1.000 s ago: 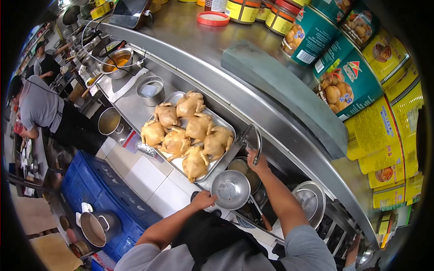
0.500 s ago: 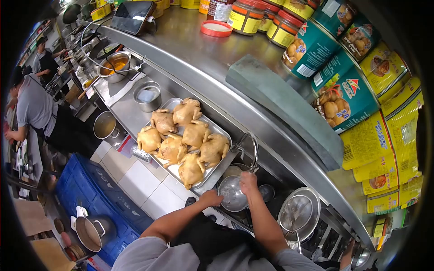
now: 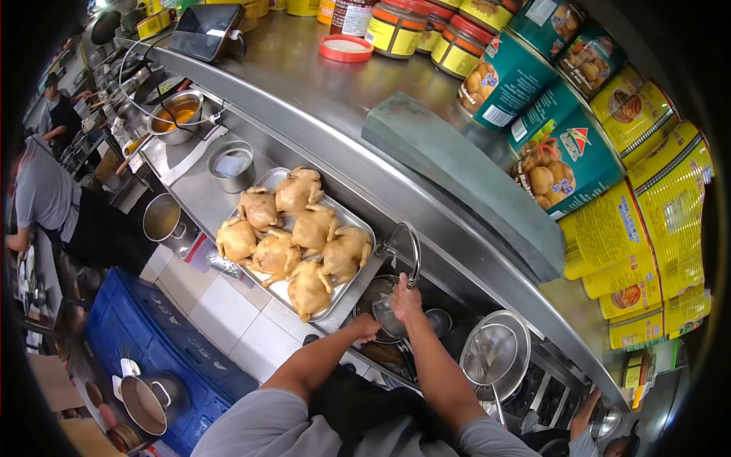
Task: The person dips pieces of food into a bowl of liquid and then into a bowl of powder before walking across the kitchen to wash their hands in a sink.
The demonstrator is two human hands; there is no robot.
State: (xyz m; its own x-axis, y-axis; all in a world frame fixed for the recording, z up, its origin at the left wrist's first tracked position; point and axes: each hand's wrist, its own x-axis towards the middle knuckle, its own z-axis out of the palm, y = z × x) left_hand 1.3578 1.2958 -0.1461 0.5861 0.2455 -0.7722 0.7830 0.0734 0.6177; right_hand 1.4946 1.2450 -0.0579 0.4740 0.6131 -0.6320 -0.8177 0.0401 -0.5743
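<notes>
- Right hand (image 3: 405, 297) reaches under the curved tap (image 3: 407, 247), fingers closed on the rim of a small steel bowl (image 3: 384, 311).
- Left hand (image 3: 366, 327) grips the bowl's near edge.
- A tray of whole chickens (image 3: 293, 240) lies on the bench (image 3: 198, 194), just left of the bowl.

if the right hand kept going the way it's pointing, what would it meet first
Probably the faucet: the right hand reaches up toward the spout's outlet just above its fingers. Depth is hard to judge; it may already touch.

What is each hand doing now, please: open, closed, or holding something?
Left hand: closed on the rim of the metal bowl.
Right hand: at the faucet spout end, over the bowl; grip cannot be told.
</notes>
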